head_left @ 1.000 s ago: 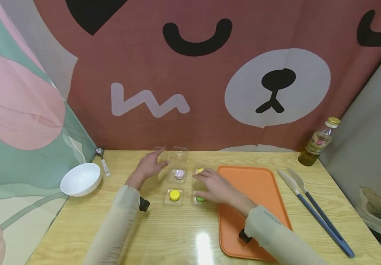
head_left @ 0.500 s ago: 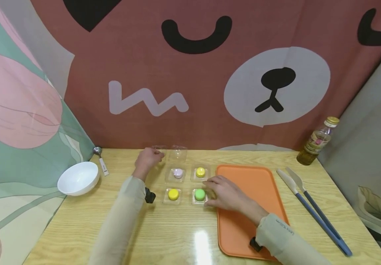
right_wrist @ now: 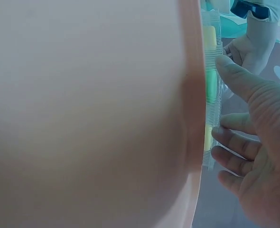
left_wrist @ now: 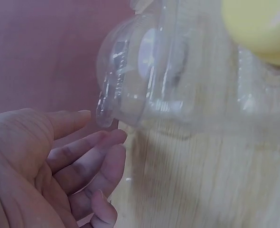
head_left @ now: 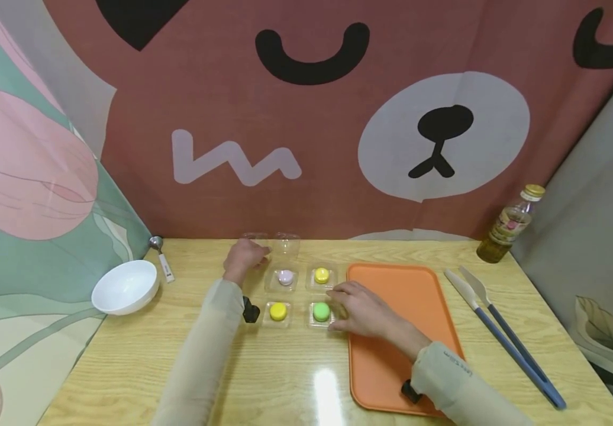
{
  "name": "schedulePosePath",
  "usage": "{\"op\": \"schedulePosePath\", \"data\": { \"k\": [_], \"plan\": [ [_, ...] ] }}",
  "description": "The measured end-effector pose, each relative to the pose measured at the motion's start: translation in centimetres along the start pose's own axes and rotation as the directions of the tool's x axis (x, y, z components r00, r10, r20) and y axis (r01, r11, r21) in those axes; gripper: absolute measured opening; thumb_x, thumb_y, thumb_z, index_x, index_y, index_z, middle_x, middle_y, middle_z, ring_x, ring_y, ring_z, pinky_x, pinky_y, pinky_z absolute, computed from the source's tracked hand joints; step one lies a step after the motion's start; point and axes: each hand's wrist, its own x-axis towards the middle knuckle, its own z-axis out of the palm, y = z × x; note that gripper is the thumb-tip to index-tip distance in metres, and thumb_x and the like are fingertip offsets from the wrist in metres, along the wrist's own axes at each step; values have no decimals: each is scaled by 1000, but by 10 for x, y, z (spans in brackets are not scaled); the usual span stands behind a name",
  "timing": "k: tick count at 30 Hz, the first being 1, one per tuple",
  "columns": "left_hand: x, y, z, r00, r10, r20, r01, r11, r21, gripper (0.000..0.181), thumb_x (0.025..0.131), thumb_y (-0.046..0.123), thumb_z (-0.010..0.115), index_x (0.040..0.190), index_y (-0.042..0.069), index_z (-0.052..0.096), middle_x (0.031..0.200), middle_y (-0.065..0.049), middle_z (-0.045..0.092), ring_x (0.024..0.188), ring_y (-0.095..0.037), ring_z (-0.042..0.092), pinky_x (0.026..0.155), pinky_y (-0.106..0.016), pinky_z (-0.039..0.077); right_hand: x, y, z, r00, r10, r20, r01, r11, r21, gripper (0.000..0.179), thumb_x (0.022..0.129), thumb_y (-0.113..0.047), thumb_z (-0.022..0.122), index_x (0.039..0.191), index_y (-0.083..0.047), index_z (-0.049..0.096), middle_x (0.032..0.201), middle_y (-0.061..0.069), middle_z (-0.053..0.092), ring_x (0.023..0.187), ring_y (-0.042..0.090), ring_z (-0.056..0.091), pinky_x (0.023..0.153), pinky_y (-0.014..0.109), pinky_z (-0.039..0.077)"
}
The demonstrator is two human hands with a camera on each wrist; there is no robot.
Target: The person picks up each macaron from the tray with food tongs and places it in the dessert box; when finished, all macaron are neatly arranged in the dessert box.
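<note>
Several macaron-like rounds sit in clear plastic holders mid-table: a lilac one (head_left: 285, 277), a yellow one (head_left: 321, 275), a second yellow one (head_left: 278, 311) and a green one (head_left: 320, 312). Behind them stand transparent domed lids (head_left: 287, 245). My left hand (head_left: 245, 258) is at the left of these lids. In the left wrist view its loosely bent fingers are close to the edge of a clear lid (left_wrist: 128, 71), and nothing is gripped. My right hand (head_left: 364, 312) hovers beside the green round, over the orange tray's left edge, its fingers spread and holding nothing.
An orange tray (head_left: 407, 355) lies right of the holders. Beyond it are long blue-handled tongs (head_left: 514, 346) and an oil bottle (head_left: 510, 225). A white bowl (head_left: 125, 288) and a small scoop (head_left: 161, 257) are at the left. A printed curtain (head_left: 232, 207) backs the table.
My right hand has drawn back to the right, uncovering the yellow and green rounds. My left hand's fingers first folded in, then the hand shifted slightly right towards the clear lids.
</note>
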Motion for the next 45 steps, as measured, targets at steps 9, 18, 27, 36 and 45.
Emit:
{"op": "schedulePosePath", "data": {
  "k": [9, 18, 27, 36, 45],
  "plan": [
    [1, 10, 8, 999, -8, -45, 11, 997, 70, 36, 95, 48, 63, 89, 17, 81, 83, -2, 79, 78, -18, 71, 72, -38, 46, -1, 1, -2, 1000, -13, -6, 13, 1000, -5, 76, 82, -52, 80, 139, -6, 61, 137, 12, 62, 127, 30, 58, 110, 46, 48],
    [0, 11, 14, 998, 9, -60, -2, 994, 113, 33, 93, 41, 62, 82, 14, 79, 73, -3, 77, 74, -19, 69, 66, -35, 45, -3, 1, 0, 1000, 1, -2, -1, 1000, 18, 75, 81, -51, 81, 139, -7, 61, 137, 11, 62, 127, 29, 58, 108, 46, 49],
    [2, 9, 19, 996, 2, -86, 5, 996, 90, 27, 87, 31, 61, 75, 14, 77, 65, -1, 73, 62, -15, 64, 61, -34, 43, -3, 1, 0, 1000, 19, 4, -19, 999, 27, 74, 82, -50, 81, 139, -8, 62, 137, 10, 61, 127, 29, 58, 108, 46, 49],
    [4, 15, 18, 987, 38, -158, -36, 999, 16, 31, 90, 37, 65, 112, 22, 79, 80, 0, 78, 74, -17, 66, 74, -41, 50, -2, 1, -2, 1000, 14, 1, -14, 1000, 21, 75, 80, -51, 82, 138, -7, 63, 136, 11, 62, 126, 29, 58, 109, 46, 48],
    [-2, 25, 9, 989, 67, -132, -88, 983, -164, 28, 93, 35, 65, 103, 14, 80, 99, -5, 80, 90, -23, 77, 80, -38, 55, -3, 2, -2, 1000, 4, -9, -3, 1000, 22, 75, 80, -51, 82, 137, -7, 63, 134, 11, 63, 124, 29, 59, 108, 46, 49]
  ]
}}
